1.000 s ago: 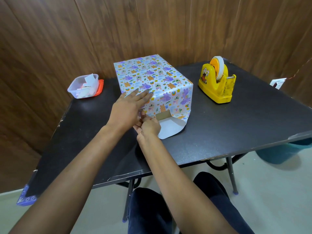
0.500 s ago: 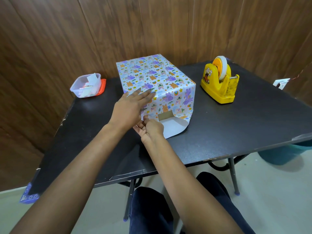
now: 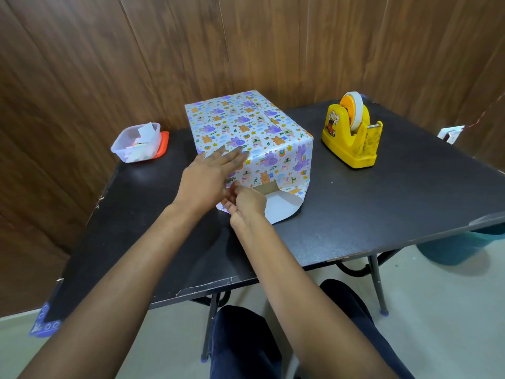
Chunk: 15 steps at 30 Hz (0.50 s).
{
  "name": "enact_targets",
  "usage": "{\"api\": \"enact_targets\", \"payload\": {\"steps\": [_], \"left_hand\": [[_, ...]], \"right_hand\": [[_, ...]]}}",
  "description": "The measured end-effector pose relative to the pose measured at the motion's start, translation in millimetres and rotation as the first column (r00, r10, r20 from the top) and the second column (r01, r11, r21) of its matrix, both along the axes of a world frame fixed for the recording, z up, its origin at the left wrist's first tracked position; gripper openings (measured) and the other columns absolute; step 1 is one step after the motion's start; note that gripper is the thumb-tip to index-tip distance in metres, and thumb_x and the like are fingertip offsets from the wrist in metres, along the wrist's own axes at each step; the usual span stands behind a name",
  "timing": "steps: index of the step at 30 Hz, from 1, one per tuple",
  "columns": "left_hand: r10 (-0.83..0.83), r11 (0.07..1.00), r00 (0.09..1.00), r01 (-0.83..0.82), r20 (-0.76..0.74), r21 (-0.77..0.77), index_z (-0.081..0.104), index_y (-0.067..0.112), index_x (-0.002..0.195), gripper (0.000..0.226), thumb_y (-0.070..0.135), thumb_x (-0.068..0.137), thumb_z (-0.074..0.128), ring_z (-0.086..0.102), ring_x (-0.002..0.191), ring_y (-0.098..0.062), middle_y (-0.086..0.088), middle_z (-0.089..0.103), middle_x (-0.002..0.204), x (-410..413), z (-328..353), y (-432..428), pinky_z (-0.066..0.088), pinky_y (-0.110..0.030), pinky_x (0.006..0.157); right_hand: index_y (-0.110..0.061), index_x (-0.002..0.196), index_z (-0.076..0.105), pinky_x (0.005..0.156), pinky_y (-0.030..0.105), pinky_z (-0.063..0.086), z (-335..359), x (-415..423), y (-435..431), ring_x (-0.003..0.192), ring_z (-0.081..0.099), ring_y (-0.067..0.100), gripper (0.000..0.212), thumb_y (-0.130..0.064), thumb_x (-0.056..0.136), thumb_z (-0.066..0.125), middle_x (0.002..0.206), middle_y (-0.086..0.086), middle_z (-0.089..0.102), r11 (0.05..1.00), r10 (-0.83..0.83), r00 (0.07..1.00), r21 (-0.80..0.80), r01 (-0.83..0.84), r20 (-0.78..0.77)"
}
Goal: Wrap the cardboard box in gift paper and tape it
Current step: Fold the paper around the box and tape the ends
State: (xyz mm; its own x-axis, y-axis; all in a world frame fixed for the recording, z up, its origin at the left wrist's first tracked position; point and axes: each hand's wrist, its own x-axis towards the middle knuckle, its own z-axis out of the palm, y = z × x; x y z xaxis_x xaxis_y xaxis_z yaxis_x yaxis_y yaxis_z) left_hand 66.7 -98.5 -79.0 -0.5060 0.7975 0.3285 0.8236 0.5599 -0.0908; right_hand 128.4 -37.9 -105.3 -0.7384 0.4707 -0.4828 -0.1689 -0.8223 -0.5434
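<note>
With left hand (image 3: 207, 176) pressing the gift paper (image 3: 246, 124) flat-fingered, I should crease the lower flap (image 3: 282, 209), pinched in my right hand (image 3: 246, 203), tight against the cardboard box (image 3: 266, 187) (end partly bare).

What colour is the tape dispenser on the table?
The tape dispenser is yellow, clearest in the head view.

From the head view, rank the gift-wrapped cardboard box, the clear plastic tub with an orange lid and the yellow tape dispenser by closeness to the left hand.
1. Gift-wrapped cardboard box: the left hand presses on it.
2. Clear plastic tub with an orange lid: back left of the table.
3. Yellow tape dispenser: back right, past the box.
</note>
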Motion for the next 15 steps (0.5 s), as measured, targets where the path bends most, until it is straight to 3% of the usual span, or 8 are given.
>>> {"api": "enact_targets", "payload": {"steps": [2,5,10,15], "left_hand": [[0.004,1.0,1.0,-0.004,0.001,0.001,0.022,0.035,0.146,0.064,0.019,0.093,0.053,0.022,0.143,-0.015,0.014,0.023,0.153,-0.4,-0.3,0.4,0.024,-0.036,0.111],[0.012,1.0,1.0,-0.012,0.008,0.0,0.022,0.034,0.146,0.066,0.016,0.091,0.054,0.022,0.143,-0.016,0.014,0.024,0.153,1.4,1.0,0.9,0.024,-0.037,0.112],[0.014,1.0,1.0,-0.014,0.002,-0.018,0.021,0.034,0.147,0.068,0.014,0.09,0.053,0.02,0.143,-0.016,0.014,0.021,0.153,1.2,1.2,1.1,0.023,-0.038,0.112],[0.008,0.999,1.0,-0.008,0.0,-0.033,0.022,0.033,0.147,0.066,0.018,0.09,0.053,0.021,0.143,-0.017,0.012,0.023,0.153,0.0,0.2,1.5,0.025,-0.039,0.112]], "right_hand": [[-0.005,0.068,0.052,0.038,0.018,0.047,-0.3,-3.4,2.5,0.029,0.05,0.007,0.03,0.008,0.093,0.041,0.041,0.0,0.054,1.0,-0.028,1.0,0.0,0.028,-0.002],[-0.006,0.067,0.051,0.036,0.016,0.046,-1.7,-5.3,1.7,0.027,0.048,0.008,0.031,0.005,0.095,0.041,0.051,0.004,0.054,0.999,-0.035,0.999,0.018,0.034,0.012],[-0.01,0.067,0.049,0.036,0.016,0.044,-5.3,-8.9,0.8,0.027,0.048,0.007,0.033,0.003,0.096,0.039,0.035,-0.007,0.052,0.999,-0.043,0.999,0.028,0.043,-0.005],[-0.011,0.09,0.059,0.043,0.024,0.052,-5.8,-11.8,-8.3,0.042,0.061,0.011,0.019,-0.007,0.098,0.042,0.058,-0.002,0.064,0.995,-0.065,0.998,-0.078,0.063,-0.023]]}}
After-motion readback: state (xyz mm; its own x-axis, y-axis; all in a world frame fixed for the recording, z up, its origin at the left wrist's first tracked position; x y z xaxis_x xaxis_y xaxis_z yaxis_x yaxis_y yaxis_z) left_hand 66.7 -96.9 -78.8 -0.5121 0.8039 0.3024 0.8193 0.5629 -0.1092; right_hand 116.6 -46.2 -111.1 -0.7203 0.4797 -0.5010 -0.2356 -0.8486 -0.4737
